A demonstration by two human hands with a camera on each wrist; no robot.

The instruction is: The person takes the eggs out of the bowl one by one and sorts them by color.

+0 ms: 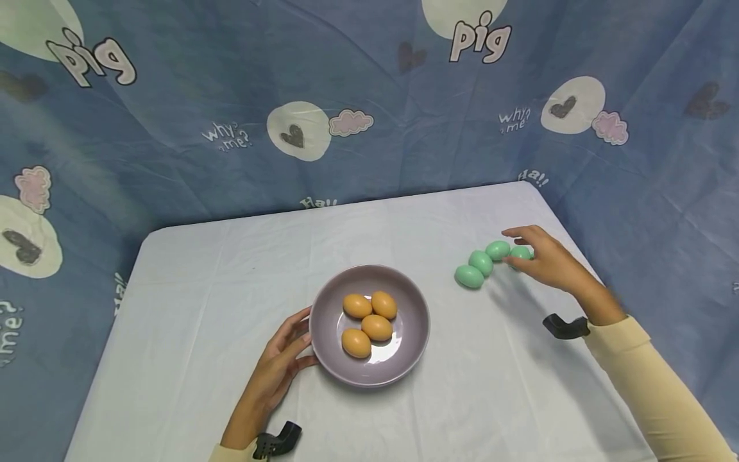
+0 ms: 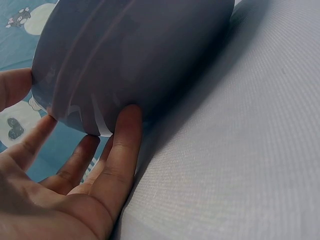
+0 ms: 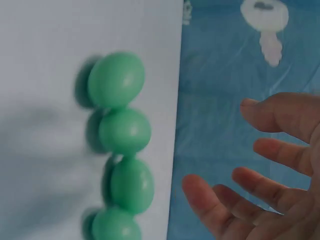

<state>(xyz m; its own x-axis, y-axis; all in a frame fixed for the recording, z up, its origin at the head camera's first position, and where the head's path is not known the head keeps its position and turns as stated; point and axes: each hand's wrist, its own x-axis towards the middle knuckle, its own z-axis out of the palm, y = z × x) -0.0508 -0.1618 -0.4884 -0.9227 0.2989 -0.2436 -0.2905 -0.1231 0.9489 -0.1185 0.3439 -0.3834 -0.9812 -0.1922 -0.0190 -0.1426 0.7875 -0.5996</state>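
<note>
Reaching with my right hand [image 1: 545, 260], fingers spread and holding nothing, I hover over a row of green eggs [image 1: 484, 262] on the right of the tabletop [image 1: 202, 301]. My left hand [image 1: 277, 369] rests relaxed, fingertips against the near-left side of the purple bowl [image 1: 416, 333], which holds four orange eggs [image 1: 369, 316]. I judge the rightmost green egg easiest to take; close gently around it so the touching neighbours don't roll.
</note>
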